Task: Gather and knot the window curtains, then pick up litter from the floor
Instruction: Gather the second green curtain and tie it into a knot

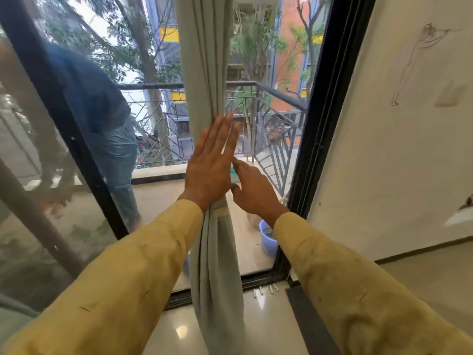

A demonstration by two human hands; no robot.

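Observation:
A pale grey-green curtain (204, 60) hangs gathered into one narrow bundle in the middle of the glass door, its lower end reaching the floor. My left hand (211, 162) lies flat against the bundle at mid height, fingers straight and together, pointing up. My right hand (252, 190) sits just right of the bundle, fingers stretched toward it and touching the cloth; neither hand grips anything. Several small white litter pieces (265, 290) lie on the floor by the door track.
Black door frames (322, 124) flank the glass. A person in blue stands on the balcony at left (102, 119), by the railing (279, 129). A blue tub (267, 238) sits outside. A white wall (396, 149) is at right.

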